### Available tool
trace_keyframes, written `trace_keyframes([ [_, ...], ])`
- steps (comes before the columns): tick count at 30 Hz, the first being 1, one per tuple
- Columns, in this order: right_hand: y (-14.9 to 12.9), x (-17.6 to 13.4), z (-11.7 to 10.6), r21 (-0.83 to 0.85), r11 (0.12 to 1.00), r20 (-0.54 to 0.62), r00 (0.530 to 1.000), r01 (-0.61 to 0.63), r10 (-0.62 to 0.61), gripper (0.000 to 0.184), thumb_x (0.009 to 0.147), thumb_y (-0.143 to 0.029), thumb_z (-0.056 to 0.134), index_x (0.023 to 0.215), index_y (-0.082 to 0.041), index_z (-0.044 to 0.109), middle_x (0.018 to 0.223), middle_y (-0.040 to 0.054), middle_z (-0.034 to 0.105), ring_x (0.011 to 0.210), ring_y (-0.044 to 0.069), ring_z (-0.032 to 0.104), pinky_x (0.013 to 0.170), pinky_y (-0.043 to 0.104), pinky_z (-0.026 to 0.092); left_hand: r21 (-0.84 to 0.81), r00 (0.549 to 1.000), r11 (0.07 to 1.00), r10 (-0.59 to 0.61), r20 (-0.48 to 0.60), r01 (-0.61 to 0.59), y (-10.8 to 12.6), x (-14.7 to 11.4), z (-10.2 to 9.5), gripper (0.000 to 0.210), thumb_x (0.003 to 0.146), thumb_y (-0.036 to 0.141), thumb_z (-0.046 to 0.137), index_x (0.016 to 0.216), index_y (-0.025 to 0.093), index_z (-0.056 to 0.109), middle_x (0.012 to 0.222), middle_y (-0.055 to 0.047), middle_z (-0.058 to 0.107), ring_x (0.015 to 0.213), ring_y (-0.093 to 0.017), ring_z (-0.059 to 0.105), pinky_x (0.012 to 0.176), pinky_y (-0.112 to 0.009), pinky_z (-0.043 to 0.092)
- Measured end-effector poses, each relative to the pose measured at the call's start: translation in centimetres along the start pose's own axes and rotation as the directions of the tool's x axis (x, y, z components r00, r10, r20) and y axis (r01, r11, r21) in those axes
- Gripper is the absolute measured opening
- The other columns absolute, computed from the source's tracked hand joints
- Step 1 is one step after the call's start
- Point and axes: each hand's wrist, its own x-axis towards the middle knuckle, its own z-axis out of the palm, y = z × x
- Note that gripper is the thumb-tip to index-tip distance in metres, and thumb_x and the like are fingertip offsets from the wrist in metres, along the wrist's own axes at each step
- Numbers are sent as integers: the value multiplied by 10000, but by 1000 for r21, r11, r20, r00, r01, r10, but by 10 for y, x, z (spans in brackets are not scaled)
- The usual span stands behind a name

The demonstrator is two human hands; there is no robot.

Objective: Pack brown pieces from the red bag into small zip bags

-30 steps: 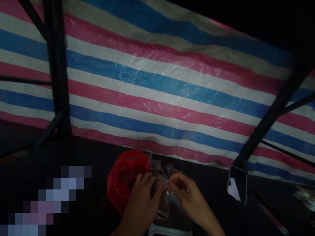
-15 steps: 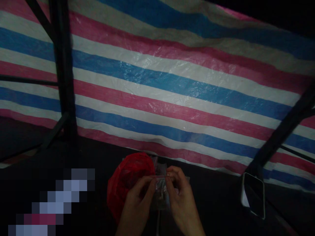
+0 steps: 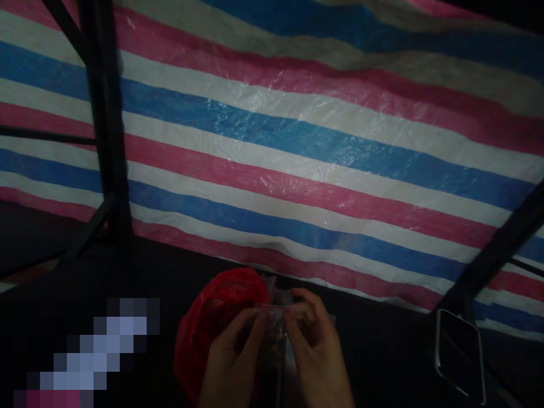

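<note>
- While the left hand (image 3: 232,360) pinches one side of a small clear bag (image 3: 274,339) near its top edge, the right hand (image 3: 314,345) pinches the other side, thumb against fingers
- The clear bag hangs between the two hands, its upper edge drawn nearly straight; this two-sided grip probably serves to hold the thin film flat, since one hand alone would let it crumple
- Something dim shows inside the clear bag below the fingertips, too dark to make out
- Just beyond the hands, more clear film (image 3: 283,296) lies next to the red bag, perhaps placed there for easy reach
- Beside the left hand, on its outer side, sits the red bag (image 3: 193,331), whose mouth seems to gape, likely so that a hand can dip in without hunting for the opening
- Well apart from the right hand, on its outer side, a phone (image 3: 460,357) stands tilted near the foot of a post (image 3: 488,269), which may be its prop; whether they touch I cannot tell
- Beyond both hands hangs a striped sheet (image 3: 297,150), apparently as a screen
</note>
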Motion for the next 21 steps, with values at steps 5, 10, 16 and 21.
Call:
trace_keyframes([
  [5,-8,0,1,24,999,-64,997,45,-43,377,822,-454,829,1093,-270,643,725,-47,642,699,166,649,685,253,552,16,998,998,61,-2,-61,10,-3,-2,390,719,616,788,819,242,828,828,-20,833,740,-226,774,659,-233,623],
  [10,-6,0,7,90,995,-20,999,35,-34,491,825,-442,817,1246,-275,627,792,-24,700,720,176,696,680,263,587,73,997,995,72,1,-72,11,-1,-8,336,726,592,773,798,271,840,816,-15,840,748,-242,798,670,-242,642],
  [16,-10,-2,18,82,995,-46,998,53,-49,308,829,-323,782,1104,-259,659,740,-46,696,707,164,718,680,241,595,222,993,969,89,81,-106,13,-4,-17,288,850,526,712,921,278,841,979,-11,857,906,-229,810,845,-241,642],
  [21,-11,-8,21,-23,998,39,997,62,-61,322,854,-241,737,1172,-267,695,826,-31,746,764,152,725,735,228,579,371,962,892,197,191,-256,8,-6,-32,277,943,454,607,956,304,840,1027,11,851,905,-175,800,860,-170,609],
])
